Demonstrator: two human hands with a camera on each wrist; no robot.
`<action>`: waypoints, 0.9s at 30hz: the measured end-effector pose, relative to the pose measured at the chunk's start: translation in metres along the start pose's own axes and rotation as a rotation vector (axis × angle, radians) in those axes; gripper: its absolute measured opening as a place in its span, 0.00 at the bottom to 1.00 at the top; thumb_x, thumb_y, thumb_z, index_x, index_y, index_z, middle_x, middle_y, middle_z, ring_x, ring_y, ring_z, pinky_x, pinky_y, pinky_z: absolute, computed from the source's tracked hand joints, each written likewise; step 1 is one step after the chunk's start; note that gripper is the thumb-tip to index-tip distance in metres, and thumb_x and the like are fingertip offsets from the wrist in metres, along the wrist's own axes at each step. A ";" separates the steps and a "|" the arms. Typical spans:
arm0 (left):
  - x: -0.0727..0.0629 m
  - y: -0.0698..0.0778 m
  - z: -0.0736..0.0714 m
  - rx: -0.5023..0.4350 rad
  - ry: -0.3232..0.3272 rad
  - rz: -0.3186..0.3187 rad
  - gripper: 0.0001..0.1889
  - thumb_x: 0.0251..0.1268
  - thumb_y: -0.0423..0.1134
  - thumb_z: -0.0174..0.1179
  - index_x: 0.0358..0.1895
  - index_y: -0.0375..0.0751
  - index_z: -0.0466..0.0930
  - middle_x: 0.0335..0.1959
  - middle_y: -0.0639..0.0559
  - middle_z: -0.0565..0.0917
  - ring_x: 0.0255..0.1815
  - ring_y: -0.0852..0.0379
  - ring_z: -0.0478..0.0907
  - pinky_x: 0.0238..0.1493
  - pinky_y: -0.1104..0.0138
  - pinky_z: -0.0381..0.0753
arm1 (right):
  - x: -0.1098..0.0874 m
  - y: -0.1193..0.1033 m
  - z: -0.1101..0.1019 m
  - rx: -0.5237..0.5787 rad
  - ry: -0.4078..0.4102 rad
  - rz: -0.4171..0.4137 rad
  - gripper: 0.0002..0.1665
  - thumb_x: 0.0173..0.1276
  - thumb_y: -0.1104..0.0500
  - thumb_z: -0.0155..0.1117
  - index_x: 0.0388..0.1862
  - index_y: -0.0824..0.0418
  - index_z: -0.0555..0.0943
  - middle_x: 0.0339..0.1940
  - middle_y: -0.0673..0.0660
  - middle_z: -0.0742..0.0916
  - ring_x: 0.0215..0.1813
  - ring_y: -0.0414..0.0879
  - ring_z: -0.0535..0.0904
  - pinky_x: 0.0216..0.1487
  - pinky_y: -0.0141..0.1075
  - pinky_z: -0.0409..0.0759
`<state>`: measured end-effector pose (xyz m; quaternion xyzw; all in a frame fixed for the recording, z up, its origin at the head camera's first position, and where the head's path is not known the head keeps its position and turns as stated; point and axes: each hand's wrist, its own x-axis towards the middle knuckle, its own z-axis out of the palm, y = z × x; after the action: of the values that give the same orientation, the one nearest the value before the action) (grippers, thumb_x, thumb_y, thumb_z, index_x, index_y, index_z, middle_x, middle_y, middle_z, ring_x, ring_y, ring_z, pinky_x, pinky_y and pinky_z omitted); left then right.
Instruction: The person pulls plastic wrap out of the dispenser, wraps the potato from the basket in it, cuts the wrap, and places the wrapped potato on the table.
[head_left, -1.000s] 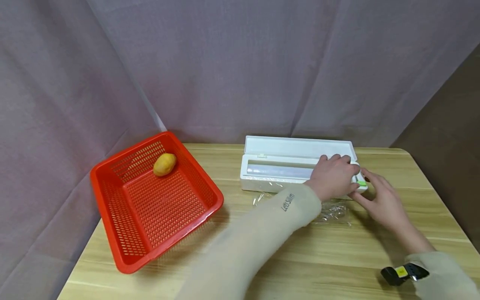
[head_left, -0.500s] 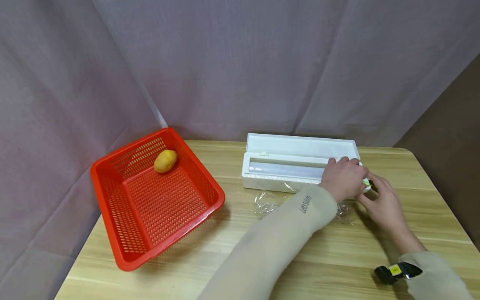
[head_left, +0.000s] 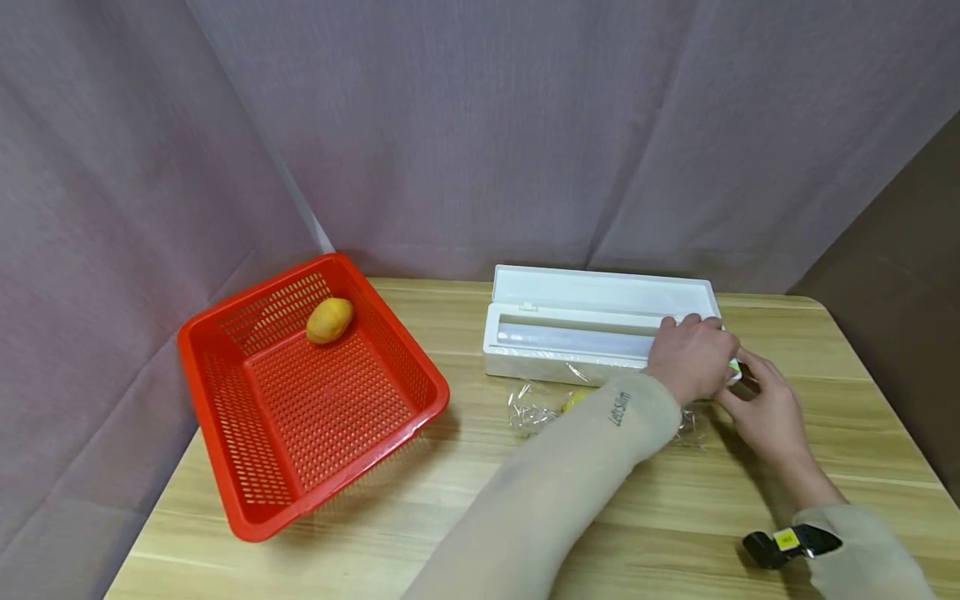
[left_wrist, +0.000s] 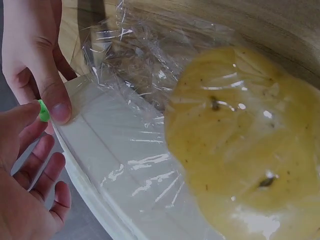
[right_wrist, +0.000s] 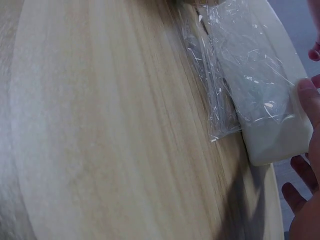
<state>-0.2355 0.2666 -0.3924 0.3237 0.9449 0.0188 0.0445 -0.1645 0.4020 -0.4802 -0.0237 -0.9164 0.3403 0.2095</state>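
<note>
A white cling film dispenser box (head_left: 517,363) stands at the back of the table with its lid raised and a film roll (head_left: 566,338) inside. At its right end my left hand (head_left: 688,360) pinches a small green slider (left_wrist: 44,112) between thumb and finger. My right hand (head_left: 768,410) holds that same end, its thumb (left_wrist: 59,102) on the box's edge. Clear film (left_wrist: 145,167) runs from the box over a yellow potato (left_wrist: 245,130) in front. In the head view the left sleeve hides most of this potato (head_left: 575,401).
On the left of the table (head_left: 660,533) is a red perforated basket (head_left: 330,417). In its far corner lies another yellow potato-like item (head_left: 330,321). A grey curtain (head_left: 480,133) hangs behind the table. Crumpled film (right_wrist: 220,105) lies along the box's front.
My left hand has shifted slightly right along the box, toward the right hand. More of the film and a bit of the potato now show beside the sleeve. The right hand keeps its hold.
</note>
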 end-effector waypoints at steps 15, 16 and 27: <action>-0.001 0.003 0.001 0.045 0.007 -0.002 0.17 0.78 0.55 0.62 0.65 0.79 0.80 0.64 0.71 0.74 0.59 0.67 0.73 0.60 0.66 0.69 | 0.001 -0.001 0.002 0.098 0.016 0.030 0.36 0.67 0.74 0.72 0.74 0.74 0.74 0.64 0.72 0.79 0.51 0.13 0.66 0.51 0.11 0.71; -0.001 0.003 0.001 0.045 0.007 -0.003 0.18 0.77 0.56 0.63 0.66 0.79 0.80 0.64 0.70 0.74 0.58 0.67 0.73 0.59 0.65 0.69 | 0.001 -0.001 0.002 0.097 0.017 0.035 0.36 0.67 0.74 0.72 0.74 0.74 0.74 0.63 0.72 0.79 0.51 0.13 0.66 0.51 0.11 0.71; -0.004 0.000 -0.003 0.047 -0.011 -0.007 0.25 0.69 0.72 0.62 0.66 0.77 0.80 0.66 0.68 0.71 0.57 0.67 0.73 0.61 0.65 0.69 | 0.001 -0.002 -0.001 0.081 -0.020 0.041 0.35 0.71 0.70 0.71 0.75 0.72 0.74 0.66 0.77 0.79 0.51 0.13 0.65 0.48 0.10 0.71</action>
<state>-0.2328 0.2643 -0.3895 0.3214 0.9460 -0.0054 0.0423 -0.1644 0.4018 -0.4780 -0.0307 -0.9031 0.3817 0.1943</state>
